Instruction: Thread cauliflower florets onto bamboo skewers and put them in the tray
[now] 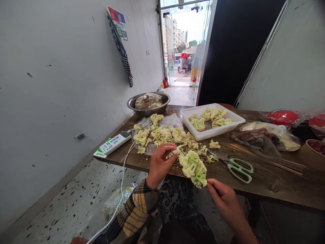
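Observation:
Just over the table's front edge, a cauliflower skewer (194, 167) with pale green florets in a row hangs between my hands. My left hand (162, 164) pinches a small cauliflower floret (179, 149) by thumb and fingers at the row's upper left end. At the lower right end, my right hand (223, 198) is closed on the skewer; the stick itself is hidden by fingers and florets. Behind my left hand lies a heap of loose cauliflower florets (162, 134) on clear plastic. Scissors (235, 166) with green handles rest right of the florets, blades towards them.
A white tray (215, 131) at the back holds skewered cauliflower. Left of it stands a metal basin (130, 104) with a plastic bag. A white device (115, 142) with a cable sits at the left edge. Bamboo sticks (286, 166) and a crumpled cloth (261, 140) lie right.

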The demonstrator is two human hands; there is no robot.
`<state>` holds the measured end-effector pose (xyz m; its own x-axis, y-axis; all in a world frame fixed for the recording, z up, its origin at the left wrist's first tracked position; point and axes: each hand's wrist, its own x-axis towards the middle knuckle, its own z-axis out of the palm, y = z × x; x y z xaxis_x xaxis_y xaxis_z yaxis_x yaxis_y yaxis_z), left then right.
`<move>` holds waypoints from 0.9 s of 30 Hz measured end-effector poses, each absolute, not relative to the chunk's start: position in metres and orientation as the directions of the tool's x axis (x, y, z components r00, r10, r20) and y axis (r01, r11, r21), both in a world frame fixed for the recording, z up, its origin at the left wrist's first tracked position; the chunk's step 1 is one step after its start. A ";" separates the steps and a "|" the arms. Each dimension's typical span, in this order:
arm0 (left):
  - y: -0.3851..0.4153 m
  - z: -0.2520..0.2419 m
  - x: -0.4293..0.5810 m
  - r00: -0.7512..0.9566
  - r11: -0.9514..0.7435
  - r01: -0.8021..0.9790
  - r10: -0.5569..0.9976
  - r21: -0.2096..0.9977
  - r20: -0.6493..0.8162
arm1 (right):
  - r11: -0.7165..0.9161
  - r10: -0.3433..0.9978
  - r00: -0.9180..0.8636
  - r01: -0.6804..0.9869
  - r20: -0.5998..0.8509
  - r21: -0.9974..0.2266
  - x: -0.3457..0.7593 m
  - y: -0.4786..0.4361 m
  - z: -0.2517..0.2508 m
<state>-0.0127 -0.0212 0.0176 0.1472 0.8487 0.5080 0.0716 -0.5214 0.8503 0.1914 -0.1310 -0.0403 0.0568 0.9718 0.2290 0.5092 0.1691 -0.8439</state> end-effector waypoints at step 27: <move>-0.024 0.029 -0.020 0.352 -0.718 0.280 0.695 0.638 0.627 | 0.130 0.979 0.080 0.465 0.188 -0.876 0.198 -0.148 -0.026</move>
